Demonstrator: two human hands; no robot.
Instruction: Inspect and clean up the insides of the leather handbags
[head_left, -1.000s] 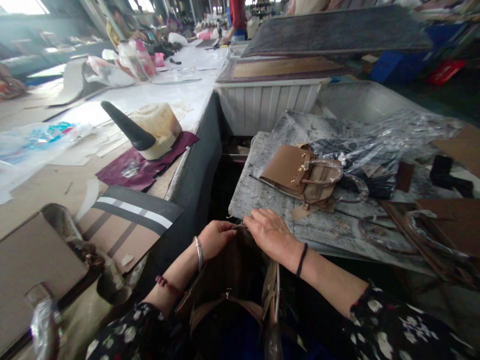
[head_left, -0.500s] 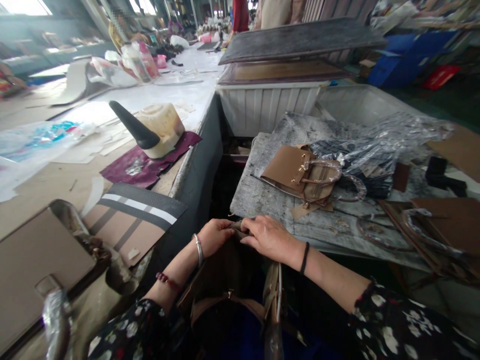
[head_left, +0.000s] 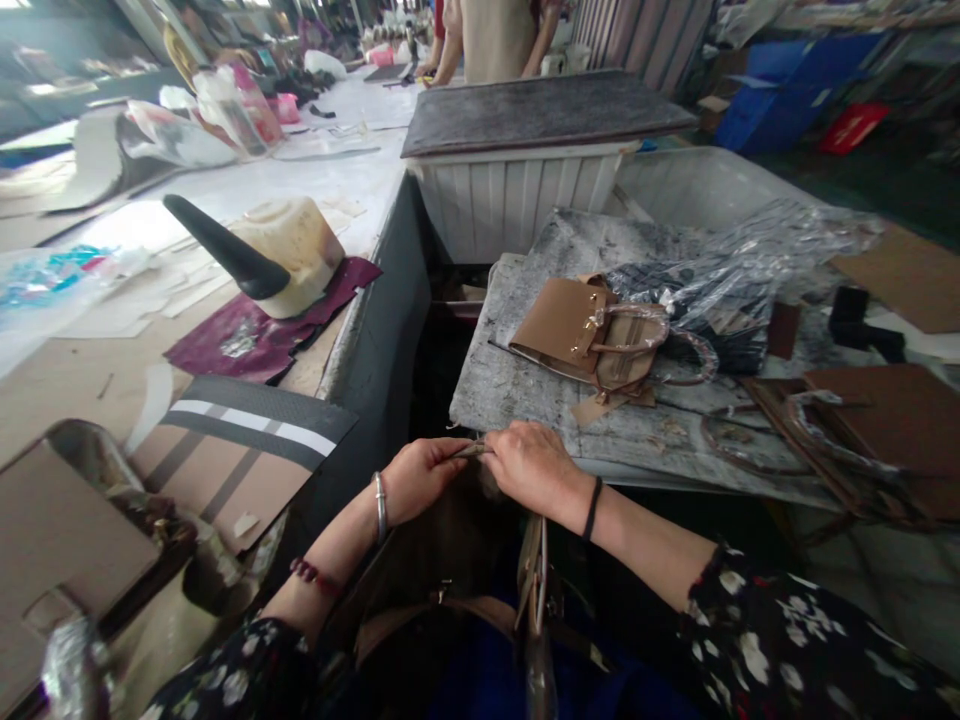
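A dark brown handbag (head_left: pixel 442 570) lies in my lap, its far edge up against a grey worn board (head_left: pixel 525 380). My left hand (head_left: pixel 421 477) is closed, pinching that far edge of the bag. My right hand (head_left: pixel 529 467) is closed too, gripping the same edge right beside the left, fingertips nearly touching. A tan strap and metal fitting of the bag (head_left: pixel 534 590) hang below my right wrist. What sits between the fingertips is a small dark piece I cannot name.
A tan handbag (head_left: pixel 592 335) with wrapped handles lies on the board, plastic-bagged goods (head_left: pixel 742 280) behind it, brown bags (head_left: pixel 877 430) at right. On the left table are a cream jug with black spout (head_left: pixel 277 250), maroon leather (head_left: pixel 262 330) and a striped panel (head_left: pixel 255 425). People stand far back.
The view has shifted slightly; both hands stay pinched together on the bag's far edge, with the right hand's fingers drawn in closer to the left.
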